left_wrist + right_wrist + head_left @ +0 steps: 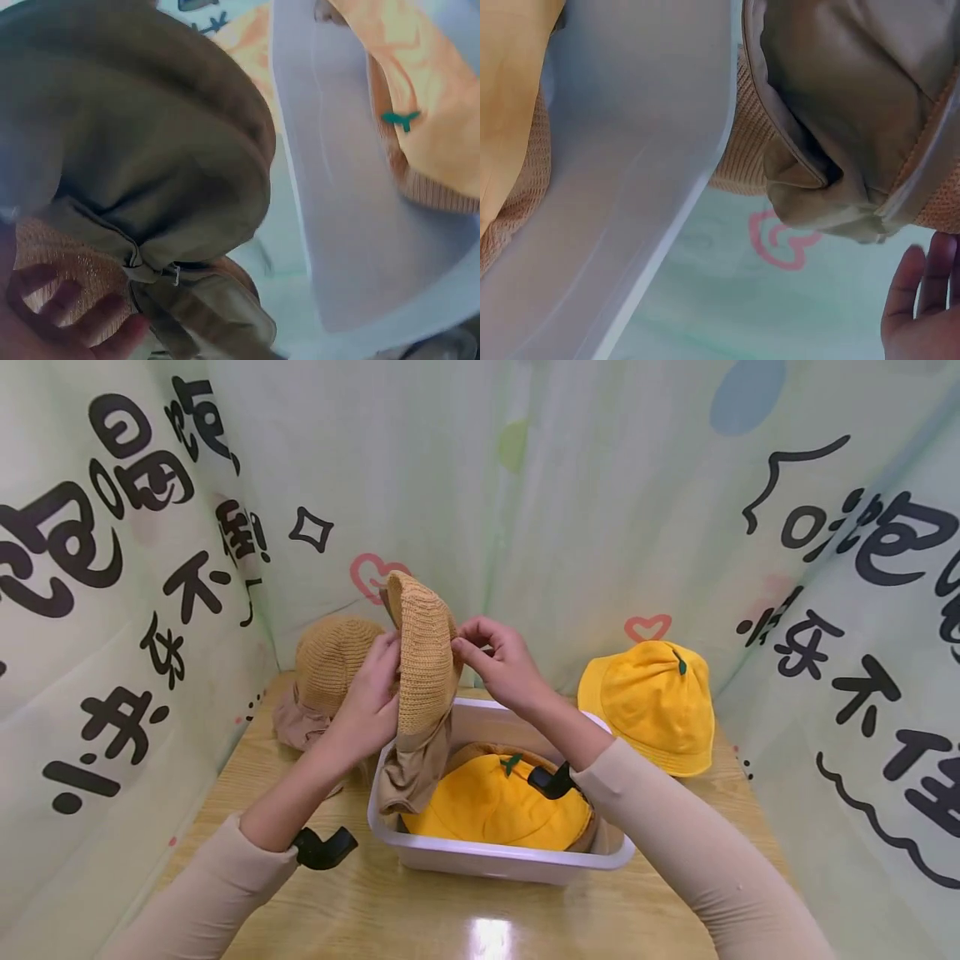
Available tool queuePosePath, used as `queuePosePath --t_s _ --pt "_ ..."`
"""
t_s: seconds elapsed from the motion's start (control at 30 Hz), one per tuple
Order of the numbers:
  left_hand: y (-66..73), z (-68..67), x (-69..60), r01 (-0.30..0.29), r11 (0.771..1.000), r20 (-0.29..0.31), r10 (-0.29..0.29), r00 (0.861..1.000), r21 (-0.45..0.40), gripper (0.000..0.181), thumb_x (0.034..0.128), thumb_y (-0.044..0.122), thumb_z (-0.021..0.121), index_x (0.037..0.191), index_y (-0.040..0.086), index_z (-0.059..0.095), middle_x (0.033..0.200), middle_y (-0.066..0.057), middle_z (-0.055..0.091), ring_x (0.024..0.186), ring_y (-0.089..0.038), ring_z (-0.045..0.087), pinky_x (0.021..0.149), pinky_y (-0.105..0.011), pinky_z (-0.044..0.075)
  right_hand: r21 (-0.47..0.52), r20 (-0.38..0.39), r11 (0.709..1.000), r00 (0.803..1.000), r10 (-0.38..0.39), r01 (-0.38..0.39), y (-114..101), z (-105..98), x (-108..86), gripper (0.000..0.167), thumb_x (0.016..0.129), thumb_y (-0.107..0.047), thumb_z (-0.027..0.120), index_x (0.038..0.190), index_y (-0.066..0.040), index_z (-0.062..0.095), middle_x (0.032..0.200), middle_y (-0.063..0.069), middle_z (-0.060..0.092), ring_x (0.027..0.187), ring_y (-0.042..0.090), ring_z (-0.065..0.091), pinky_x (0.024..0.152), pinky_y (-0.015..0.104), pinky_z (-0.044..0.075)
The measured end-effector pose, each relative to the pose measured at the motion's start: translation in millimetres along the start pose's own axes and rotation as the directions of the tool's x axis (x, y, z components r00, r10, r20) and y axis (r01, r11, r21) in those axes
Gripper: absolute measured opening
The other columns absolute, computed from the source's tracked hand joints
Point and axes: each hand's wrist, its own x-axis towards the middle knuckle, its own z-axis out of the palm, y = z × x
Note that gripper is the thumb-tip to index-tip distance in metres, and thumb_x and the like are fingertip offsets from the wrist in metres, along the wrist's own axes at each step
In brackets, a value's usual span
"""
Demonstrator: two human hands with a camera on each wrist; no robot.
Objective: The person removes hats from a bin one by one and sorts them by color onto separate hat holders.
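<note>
The tan knit hat [426,652] is held up on edge between both hands, above the left part of a white bin. Its left side is gripped by the left hand [367,697], whose fingertips are hidden behind the knit in the head view. Its right side is pinched between the thumb and fingers of the right hand [502,664]. A brown cloth [408,781] is hung from its lower end, in front of the bin's left rim. Small black devices [324,849] are worn at both wrists, just below the hands.

Inside the white bin [487,862], a yellow hat [487,806] with a green sprout [512,764] is laid over a brown knit piece [532,165] — only the latter's edges are left showing. On the table [420,914], a second knit hat [330,664] is placed behind the left hand, and another yellow hat [652,710] is set to the bin's right. The table is surrounded by a pale curtain [600,510] — printed with black characters and pink hearts.
</note>
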Motion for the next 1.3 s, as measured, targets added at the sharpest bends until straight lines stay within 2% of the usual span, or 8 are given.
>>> queuePosePath --t_s 0.23,0.37,0.5,0.6,0.73,0.83,1.0,1.3 --pt "-0.2 6.8 -0.1 0.019 0.994 0.064 -0.012 0.998 -0.111 0.047 0.1062 0.018 0.042 0.148 -0.003 0.039 0.154 -0.023 0.026 0.140 -0.033 0.030 0.115 -0.051 0.027 0.004 -0.059 1.000 0.998 0.002 -0.002 -5.2 6.1 -0.7 0.013 0.096 -0.012 0.067 0.101 -0.001 0.070 0.089 0.008 0.067 0.081 0.018 0.060 0.071 0.026 0.051" --pt "2.3 10.5 2.4 0.038 0.988 0.041 -0.033 0.999 -0.152 0.047 0.1033 0.010 0.044 0.148 -0.004 0.039 0.154 -0.024 0.030 0.140 -0.033 0.033 0.115 -0.051 0.027 0.022 -0.095 1.000 0.995 -0.006 0.008 -6.4 11.1 -0.7 0.011 0.093 -0.008 0.069 0.099 0.001 0.071 0.087 0.010 0.069 0.078 0.018 0.062 0.067 0.025 0.051" --pt "3.6 11.3 2.0 0.081 0.979 0.010 -0.081 0.997 -0.189 0.043 0.1013 0.006 0.050 0.143 -0.002 0.044 0.142 -0.022 0.046 0.131 -0.033 0.049 0.108 -0.050 0.041 0.030 -0.097 1.000 0.995 0.001 0.002 -5.6 16.9 -1.2 0.009 0.091 -0.006 0.070 0.096 0.002 0.071 0.084 0.011 0.069 0.076 0.017 0.062 0.067 0.024 0.051" --pt "3.2 9.0 1.4 0.134 0.960 -0.003 -0.139 0.990 -0.248 0.036 0.0994 0.005 0.056 0.134 -0.002 0.053 0.128 -0.019 0.058 0.116 -0.027 0.060 0.096 -0.042 0.052 0.013 -0.083 1.000 0.997 -0.002 0.003 -4.4 20.8 -3.2 0.007 0.091 -0.005 0.069 0.093 0.002 0.070 0.081 0.010 0.068 0.074 0.016 0.061 0.066 0.024 0.051" --pt "0.3 3.5 2.2 0.157 0.944 -0.028 -0.173 0.985 -0.291 0.024 0.0972 0.002 0.060 0.121 -0.002 0.062 0.104 -0.016 0.066 0.091 -0.017 0.063 0.079 -0.027 0.052 -0.008 -0.071 1.000 0.997 -0.031 0.030 -4.1 24.1 -7.1 0.004 0.091 -0.002 0.068 0.088 0.001 0.068 0.077 0.009 0.066 0.069 0.016 0.059 0.063 0.024 0.049" --pt "-1.8 -0.2 2.8 0.160 0.941 -0.060 -0.186 0.981 -0.298 0.020 0.0946 0.000 0.063 0.114 -0.003 0.066 0.093 -0.013 0.067 0.080 -0.013 0.062 0.071 -0.023 0.050 -0.003 -0.061 0.999 0.997 -0.042 0.042 -4.4 25.7 -8.6 0.005 0.092 -0.003 0.068 0.088 0.001 0.068 0.077 0.010 0.067 0.068 0.017 0.059 0.062 0.024 0.049" --pt "-1.7 -3.6 3.5 0.177 0.936 -0.124 -0.223 0.967 -0.303 0.016 0.0935 -0.001 0.064 0.108 -0.004 0.068 0.094 -0.012 0.069 0.083 -0.010 0.065 0.073 -0.021 0.052 -0.002 -0.045 0.999 0.998 -0.040 0.039 -6.9 26.8 -10.8 0.007 0.094 -0.006 0.067 0.093 0.001 0.069 0.083 0.011 0.069 0.074 0.017 0.065 0.066 0.025 0.053" --pt "0.2 -20.5 0.3 0.163 0.967 -0.210 -0.203 0.956 -0.195 0.018 0.0987 0.015 0.063 0.105 -0.001 0.066 0.092 -0.007 0.064 0.079 -0.013 0.059 0.071 -0.018 0.050 -0.036 -0.082 0.997 0.994 -0.068 0.066 -9.1 17.8 -7.1 0.013 0.097 -0.011 0.065 0.100 0.001 0.068 0.088 0.014 0.067 0.081 0.018 0.063 0.072 0.025 0.054"
